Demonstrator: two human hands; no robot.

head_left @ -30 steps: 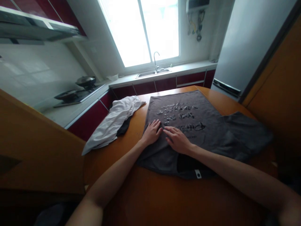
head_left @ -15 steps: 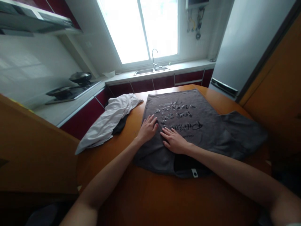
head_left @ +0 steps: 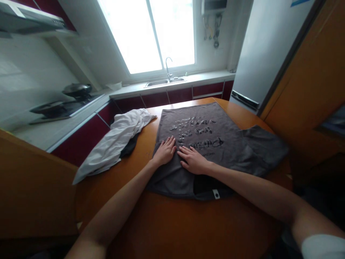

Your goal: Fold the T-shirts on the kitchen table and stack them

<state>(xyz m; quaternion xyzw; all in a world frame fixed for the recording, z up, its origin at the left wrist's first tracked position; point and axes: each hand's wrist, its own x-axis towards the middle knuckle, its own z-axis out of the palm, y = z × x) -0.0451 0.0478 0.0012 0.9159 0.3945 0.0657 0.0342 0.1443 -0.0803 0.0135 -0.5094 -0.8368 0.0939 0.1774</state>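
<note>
A dark grey T-shirt [head_left: 229, 133] with black lettering lies spread on the wooden table [head_left: 172, 226]. Its neck opening, with a small white label [head_left: 216, 194], faces me, and one sleeve stretches out to the right. My left hand [head_left: 165, 151] rests flat on the shirt near its left edge, fingers extended. Just to its right, my right hand [head_left: 194, 160] lies palm down on the cloth by the lettering, fingers slightly spread. Neither hand grips the fabric.
On the table's left side lies a crumpled white garment [head_left: 113, 140] with a dark cloth [head_left: 129, 145] partly under it. Beyond the table are a counter with a sink [head_left: 157, 83], a stove with a pan [head_left: 77, 90], and a fridge [head_left: 258, 68] at the right.
The whole view has shifted, so the scene sits further left. My left hand has slid slightly toward me on the shirt; my right hand stays about where it was on the cloth.
</note>
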